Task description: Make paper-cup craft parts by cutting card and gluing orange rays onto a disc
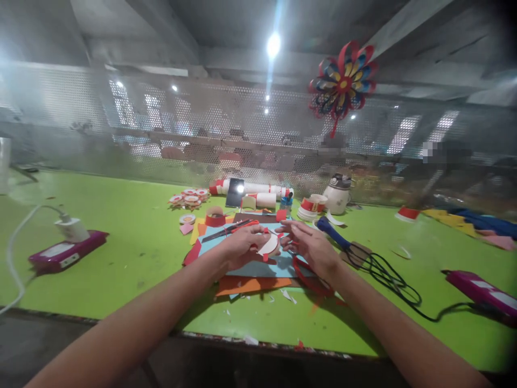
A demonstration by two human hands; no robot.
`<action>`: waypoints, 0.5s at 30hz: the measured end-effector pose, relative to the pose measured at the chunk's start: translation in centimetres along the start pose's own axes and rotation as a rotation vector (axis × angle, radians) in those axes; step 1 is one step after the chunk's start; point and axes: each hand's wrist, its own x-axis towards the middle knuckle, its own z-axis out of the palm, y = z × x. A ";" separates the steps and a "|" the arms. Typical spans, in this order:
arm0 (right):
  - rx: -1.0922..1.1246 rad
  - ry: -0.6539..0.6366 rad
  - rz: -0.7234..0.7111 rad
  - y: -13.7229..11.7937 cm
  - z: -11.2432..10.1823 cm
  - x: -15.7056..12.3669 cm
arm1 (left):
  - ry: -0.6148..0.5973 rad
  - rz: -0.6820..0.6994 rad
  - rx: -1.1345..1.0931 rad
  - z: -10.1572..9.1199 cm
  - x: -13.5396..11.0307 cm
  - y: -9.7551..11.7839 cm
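A white paper disc (268, 244) with small red tabs around its edge is held in my left hand (242, 245), fingers closed on its left side. My right hand (309, 245) hovers at the disc's right edge, fingers bent and spread apart; I cannot tell whether the fingertips touch a red tab. Beneath both hands lies a stack of coloured paper, with a light blue sheet (246, 269) on top and an orange sheet (252, 286) sticking out in front. Red-handled scissors (313, 280) lie under my right hand. A black and red pen-like tool (226, 231) rests behind my left hand.
A blue-handled tool (333, 233) with a looped black cord lies right, leading to a purple power strip (482, 291). Another purple strip (68, 252) sits left. Behind are paper flower pieces (189, 198), a phone (235, 193), white rolls (265, 200) and a jug (337, 195).
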 end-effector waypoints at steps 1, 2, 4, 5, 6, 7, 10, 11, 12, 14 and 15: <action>0.025 -0.035 0.019 -0.2 -0.1 0.0 | -0.038 -0.006 -0.032 0.0 -0.1 0.2; 0.040 -0.074 0.042 -0.4 -0.1 0.0 | -0.069 -0.009 -0.059 0.0 -0.2 0.3; 0.039 -0.148 0.090 -0.5 0.2 -0.2 | -0.106 -0.015 -0.098 0.0 -0.2 0.3; 0.025 -0.179 0.113 -0.4 0.4 -0.4 | -0.114 -0.019 -0.110 0.0 -0.2 0.2; 0.003 -0.203 0.133 -0.3 0.6 -0.5 | -0.115 -0.025 -0.118 -0.1 -0.2 0.1; -0.026 -0.213 0.147 -0.2 0.8 -0.7 | -0.111 -0.030 -0.125 -0.1 -0.2 0.0; -0.160 -0.155 0.163 0.1 0.9 -0.9 | -0.068 -0.029 -0.134 -0.1 -0.2 -0.1; -0.214 -0.122 0.162 0.2 0.8 -0.9 | -0.030 -0.015 -0.118 -0.2 -0.1 0.0; -0.268 -0.092 0.159 0.2 0.7 -0.8 | 0.027 0.006 -0.092 -0.2 0.0 0.2; -0.369 -0.045 0.144 0.3 0.3 -0.7 | 0.173 0.067 -0.026 -0.8 0.3 0.8; -0.418 -0.026 0.132 0.3 0.0 -0.6 | 0.256 0.105 -0.003 -1.3 0.5 1.4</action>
